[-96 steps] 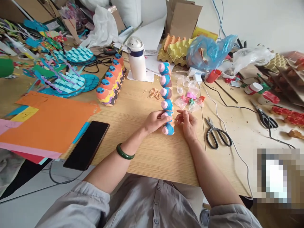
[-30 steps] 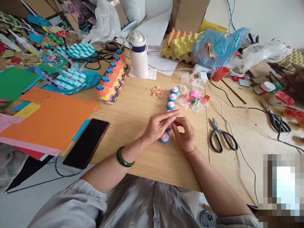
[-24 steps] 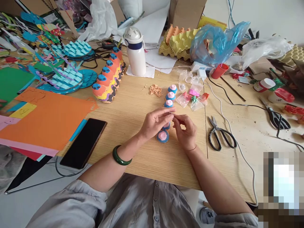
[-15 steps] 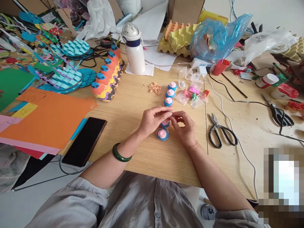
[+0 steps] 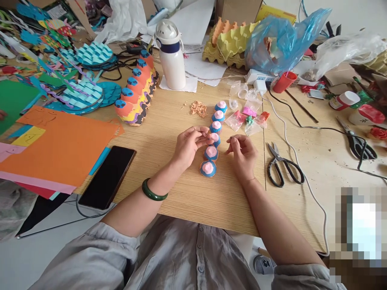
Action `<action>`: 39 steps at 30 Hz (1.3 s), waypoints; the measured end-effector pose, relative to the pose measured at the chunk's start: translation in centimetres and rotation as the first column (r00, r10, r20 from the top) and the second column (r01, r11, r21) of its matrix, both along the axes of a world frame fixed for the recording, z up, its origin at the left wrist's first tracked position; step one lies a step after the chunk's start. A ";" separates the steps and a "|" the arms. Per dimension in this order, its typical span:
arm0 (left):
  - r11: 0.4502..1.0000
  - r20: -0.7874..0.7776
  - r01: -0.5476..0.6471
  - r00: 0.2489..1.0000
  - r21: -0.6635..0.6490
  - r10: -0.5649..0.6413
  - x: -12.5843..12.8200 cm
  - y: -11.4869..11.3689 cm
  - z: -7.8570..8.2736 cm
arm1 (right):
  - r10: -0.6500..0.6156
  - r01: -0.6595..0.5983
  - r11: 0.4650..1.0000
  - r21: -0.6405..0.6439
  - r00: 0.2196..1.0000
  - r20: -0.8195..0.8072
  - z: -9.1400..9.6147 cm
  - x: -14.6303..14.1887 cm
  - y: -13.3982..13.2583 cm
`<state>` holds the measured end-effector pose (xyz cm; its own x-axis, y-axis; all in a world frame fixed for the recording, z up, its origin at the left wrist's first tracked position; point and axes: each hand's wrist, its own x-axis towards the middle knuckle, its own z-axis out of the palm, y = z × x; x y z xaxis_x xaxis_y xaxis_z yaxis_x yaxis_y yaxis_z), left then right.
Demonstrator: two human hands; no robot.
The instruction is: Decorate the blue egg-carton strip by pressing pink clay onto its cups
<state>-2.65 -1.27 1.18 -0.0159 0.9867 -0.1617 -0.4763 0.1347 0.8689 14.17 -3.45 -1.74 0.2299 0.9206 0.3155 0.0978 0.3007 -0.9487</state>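
A row of several egg-carton cups (image 5: 208, 168), painted blue with pink clay tops, runs away from me down the middle of the table. My left hand (image 5: 191, 146) is at the row's left side, fingers stretched and a little apart over the middle cups, with nothing visible in it. Right of the row, apart from it, my right hand (image 5: 243, 155) has thumb and forefinger pinched together; whatever is between them is too small to make out. Small plastic bags of coloured clay (image 5: 249, 120) lie beyond the right hand, and orange crumbs (image 5: 198, 109) lie left of the row.
Black-handled scissors (image 5: 281, 165) lie to the right, near a white cable (image 5: 286, 139). On the left are a phone (image 5: 107, 177), orange paper (image 5: 66, 149) and a painted egg-carton strip (image 5: 136, 94). A white bottle (image 5: 172, 60) and a blue plastic bag (image 5: 281, 44) stand farther back.
My hands, together over the row before, have parted: the right moved right, off the cups, and the left drew slightly left. The middle cups show more now.
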 end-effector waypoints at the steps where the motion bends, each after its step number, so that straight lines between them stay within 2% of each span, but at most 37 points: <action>1: 0.998 0.061 0.012 0.998 -0.061 -0.008 -0.2 0.1 0.2 | 0.008 -0.010 0.999 -0.049 0.999 -0.033 0.0 0.1 0.2; 3: 0.989 0.088 0.046 0.996 -0.138 -0.034 -0.5 0.3 0.5 | 0.039 -0.048 0.990 -0.134 0.997 -0.064 -0.1 0.1 0.4; 4: 0.987 0.044 0.063 0.997 -0.150 -0.057 -0.6 0.3 0.6 | 0.059 -0.070 0.984 -0.164 0.996 -0.071 -0.2 0.1 0.5; 6: 0.990 -0.161 0.078 0.982 -0.120 -0.097 -0.7 0.2 0.6 | 0.091 -0.105 0.974 -0.198 0.993 -0.077 -0.3 -0.1 0.4; 8: 0.998 -0.437 0.063 0.897 -0.026 -0.068 -0.8 0.1 0.1 | 0.094 -0.108 0.974 -0.199 0.992 -0.078 -0.5 -0.2 0.3; 10: 0.995 -0.636 0.063 0.772 0.080 0.002 -0.8 0.1 -0.7 | 0.074 -0.086 0.980 -0.180 0.994 -0.076 -0.9 -0.3 0.3; 12: 0.986 -0.721 0.111 0.693 0.125 0.013 -0.9 0.2 -1.6 | 0.069 -0.081 0.984 -0.161 0.995 -0.076 -1.4 -0.4 0.4; 13: 0.983 -0.732 0.135 0.682 0.126 0.000 -0.9 0.2 -2.0 | 0.078 -0.089 0.985 -0.150 0.994 -0.081 -1.7 -0.4 0.4; 15: 0.982 -0.714 0.154 0.700 0.108 -0.032 -0.9 0.3 -2.5 | 0.104 -0.117 0.985 -0.125 0.989 -0.104 -2.2 -0.4 0.6; 17: 0.988 -0.648 0.147 0.758 0.057 -0.075 -0.8 0.4 -2.6 | 0.125 -0.137 0.986 -0.096 0.984 -0.125 -2.5 -0.5 0.7; 21: 0.970 -0.358 0.204 0.903 -0.128 -0.238 -0.6 0.4 -1.8 | 0.138 -0.144 0.988 -0.056 0.985 -0.103 -2.5 -0.3 0.6; 23: 0.955 -0.226 0.231 0.936 -0.187 -0.271 -0.5 0.5 -1.3 | 0.141 -0.145 0.989 -0.037 0.985 -0.094 -2.1 -0.1 0.6; 25: 0.953 -0.181 0.220 0.949 -0.210 -0.259 -0.6 0.5 -1.0 | 0.152 -0.155 0.988 -0.024 0.984 -0.092 -1.6 0.0 0.4; 28: 0.958 -0.194 0.218 0.948 -0.184 -0.253 -0.6 0.6 -0.9 | 0.150 -0.150 0.989 -0.005 0.987 -0.062 -0.8 -0.1 0.0; 34: 0.970 -0.143 0.245 0.960 0.004 -0.242 -0.4 0.0 -0.1 | 0.033 -0.035 0.988 0.150 0.999 0.014 0.7 -0.2 -0.5; 39: 0.955 -0.151 0.293 0.947 0.050 -0.283 -0.3 -0.5 0.6 | -0.044 0.024 0.977 0.212 0.995 0.092 1.2 -0.1 -0.8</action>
